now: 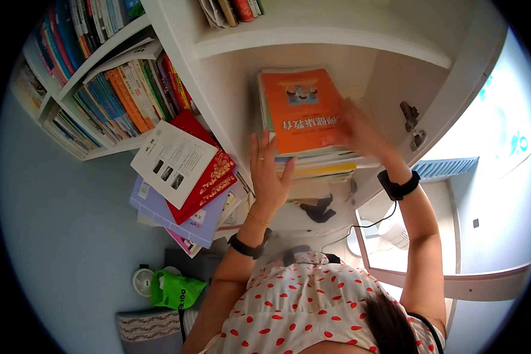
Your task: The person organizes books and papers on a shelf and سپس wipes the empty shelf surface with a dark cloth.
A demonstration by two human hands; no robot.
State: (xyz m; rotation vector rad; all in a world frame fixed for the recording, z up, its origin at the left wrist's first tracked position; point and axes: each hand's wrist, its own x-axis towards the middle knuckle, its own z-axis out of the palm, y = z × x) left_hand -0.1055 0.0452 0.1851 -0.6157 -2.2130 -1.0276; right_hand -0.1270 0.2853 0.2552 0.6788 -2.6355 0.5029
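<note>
A stack of books (330, 159) lies in the white cabinet compartment, topped by an orange book (304, 109) with a small picture on its cover. My left hand (270, 177) is at the stack's left front side, fingers stretched and apart, the fingertips by the orange book's lower left corner. Along the right edge of the stack is my right hand (363, 133), blurred by motion; its fingertips overlap the orange cover's edge. How its fingers are set is not clear. Nothing shows in the grasp of my left hand.
Left of the compartment, papers, red folders (209, 171) and a lilac folder (186, 209) lie in an untidy pile. Bookshelves (130, 88) full of upright books stand beyond it. An open cabinet door with a metal hinge (416, 127) is on the right. A green bag (174, 289) sits lower left.
</note>
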